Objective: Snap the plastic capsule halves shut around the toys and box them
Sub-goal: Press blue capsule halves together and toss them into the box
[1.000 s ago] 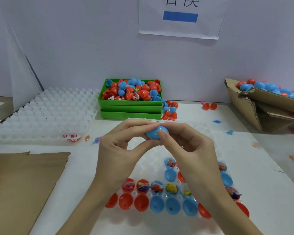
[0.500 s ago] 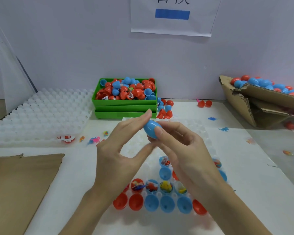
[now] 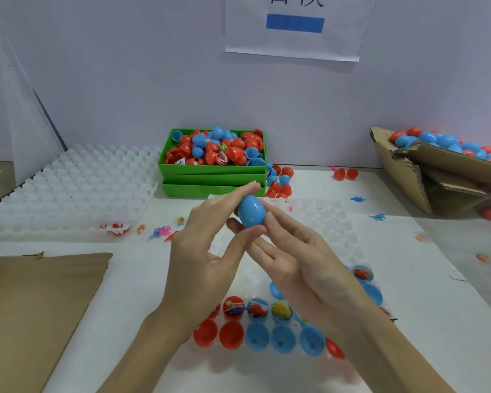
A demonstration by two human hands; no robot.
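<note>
A closed blue capsule [image 3: 251, 211] is held upright in the air above the middle of the table. My left hand [image 3: 207, 251] pinches it, index finger along its top and thumb under it. My right hand [image 3: 301, 265] holds its right side, thumb on the shell and fingers beneath. Below my hands lies a clear cell tray [image 3: 323, 219]. Its near rows hold open red halves [image 3: 231, 334], open blue halves [image 3: 283, 338] and halves with small toys [image 3: 258, 309] inside. My right forearm hides part of that tray.
Stacked green trays [image 3: 213, 180] of loose red and blue halves stand at the back. A white cell tray [image 3: 68, 188] lies at the left, a cardboard sheet [image 3: 34, 302] at the near left. A torn cardboard box [image 3: 408, 177] of closed capsules sits at the right. Small toys are scattered on the table.
My hands have gone from pressing the capsule together to a looser hold. The blue capsule now stands upright between my fingertips, and my left fingers have straightened.
</note>
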